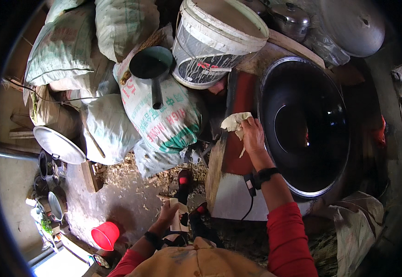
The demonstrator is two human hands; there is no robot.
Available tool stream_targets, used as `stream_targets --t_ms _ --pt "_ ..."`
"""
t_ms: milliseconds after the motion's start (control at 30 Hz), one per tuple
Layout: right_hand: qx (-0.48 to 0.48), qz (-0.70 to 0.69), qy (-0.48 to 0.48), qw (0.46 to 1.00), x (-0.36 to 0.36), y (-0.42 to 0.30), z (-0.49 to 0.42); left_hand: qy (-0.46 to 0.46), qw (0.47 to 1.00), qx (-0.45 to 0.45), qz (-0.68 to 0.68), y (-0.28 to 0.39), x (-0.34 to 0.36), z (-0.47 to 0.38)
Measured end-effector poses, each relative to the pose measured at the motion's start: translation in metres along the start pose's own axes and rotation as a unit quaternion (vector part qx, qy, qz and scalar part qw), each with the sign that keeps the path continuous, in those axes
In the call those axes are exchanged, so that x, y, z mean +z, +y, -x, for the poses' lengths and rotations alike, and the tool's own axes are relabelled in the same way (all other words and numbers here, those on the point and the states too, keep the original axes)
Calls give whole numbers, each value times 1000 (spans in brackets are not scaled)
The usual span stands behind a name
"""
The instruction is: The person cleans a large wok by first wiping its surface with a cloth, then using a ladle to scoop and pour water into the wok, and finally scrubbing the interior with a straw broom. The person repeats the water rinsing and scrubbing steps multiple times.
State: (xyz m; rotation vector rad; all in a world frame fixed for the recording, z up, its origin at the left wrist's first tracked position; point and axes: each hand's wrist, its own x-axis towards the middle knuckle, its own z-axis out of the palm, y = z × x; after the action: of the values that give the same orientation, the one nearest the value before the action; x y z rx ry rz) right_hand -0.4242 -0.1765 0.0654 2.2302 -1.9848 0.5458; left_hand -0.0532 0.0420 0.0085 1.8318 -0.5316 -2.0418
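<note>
My right hand (253, 134) grips a crumpled, cream-coloured sheet (235, 122), which could be paper or cloth. It is above the red strip of the stove ledge (239, 157), just left of a large dark wok (292, 166) set into the stove. Low and close to my body, my left hand (168, 213) holds a pale roll (175, 220) that looks like paper. Its far side is partly hidden by my fingers. A strap and a small device (250, 183) with a cord are near my right wrist.
A white-rimmed bucket (201, 67) stands beyond the ledge. A dark dipper (151, 65) lies on a stuffed woven sack (159, 117), with several more sacks behind. A red bucket (105, 235) is on the floor at left. Lidded pots (290, 20) sit behind the wok.
</note>
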Motion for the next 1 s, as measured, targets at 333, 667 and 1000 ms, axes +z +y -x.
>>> stream_targets --t_ms 333,667,1000 --pt "-10 51 9 999 16 20 -62 24 999 -36 -29 32 3 -27" --pt "25 121 19 992 48 56 -142 50 997 -59 -3 39 -3 -48" --pt "62 122 16 990 64 80 -175 42 997 -58 -3 29 -20 -51"
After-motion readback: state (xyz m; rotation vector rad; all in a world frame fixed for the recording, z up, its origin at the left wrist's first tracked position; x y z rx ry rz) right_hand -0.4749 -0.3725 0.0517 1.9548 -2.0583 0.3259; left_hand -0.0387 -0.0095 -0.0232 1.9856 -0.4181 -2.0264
